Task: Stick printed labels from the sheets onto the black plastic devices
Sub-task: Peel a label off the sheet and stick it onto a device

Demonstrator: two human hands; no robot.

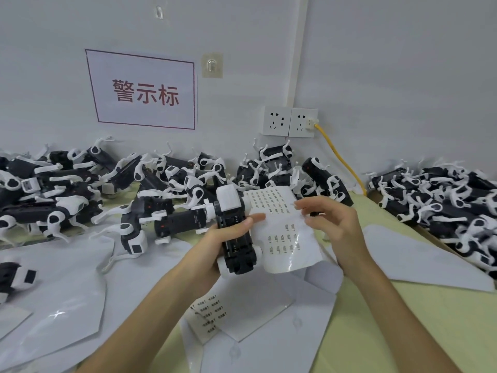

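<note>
So, one black-and-white device [238, 254] is gripped in the left hand [212, 249], fingers wrapped round its body and the thumb laid across onto the label sheet [279, 230]. The device is held roughly upright, white end pointing away, just left of the sheet and touching it. The sheet's right edge is pinched by the right hand [333, 224] between thumb and curled fingertips, close to the printed rows; whether a single label is being lifted can't be told. The sheet is curled and held off the table [403, 332] between both hands.

Under the left wrist, another label sheet [209, 316] is lying with a few printed rows on it, on top of glossy white backing sheets [53, 292] that are spread out below and to both sides of the hands. Beyond the hands, a big heap of devices [107, 181] is piled along the wall, and a second heap [443, 200] is seen out past the right hand. Higher up the wall beyond the hands, a sign [145, 90] with red characters is stuck up, plus two sockets [289, 122], with a yellow cable [338, 157] plugged into the right one
</note>
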